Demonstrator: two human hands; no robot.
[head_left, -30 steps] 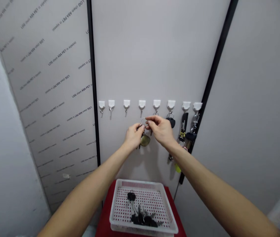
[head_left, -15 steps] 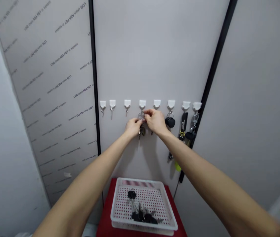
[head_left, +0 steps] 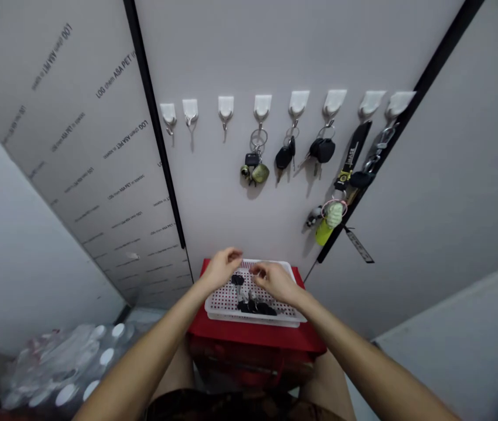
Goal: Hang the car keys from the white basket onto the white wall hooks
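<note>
My left hand (head_left: 223, 269) hovers over the left rim of a white plastic basket (head_left: 249, 319), its fingers loosely bent and apart with nothing in them. Over the right side of the basket is my right hand (head_left: 277, 282), also holding nothing, thumb and fingers parted. Between and below the hands, a small black-headed key (head_left: 237, 280) lies in the basket. Closer to me in it is a heap of black-headed keys (head_left: 255, 306). On the wall above, a key ring with a greenish fob (head_left: 260, 172) hangs from a white hook (head_left: 262, 106).
More keys (head_left: 284, 156) and a black strap (head_left: 354, 146) with charms hang on hooks to the right. Three hooks (head_left: 226, 106) at the left carry nothing. The basket stands on a red surface (head_left: 249, 332). White-capped bottles (head_left: 67, 394) are at lower left.
Both hands have let go of the key ring, which now hangs from its hook, and have come down over the basket. The view has tilted downward.
</note>
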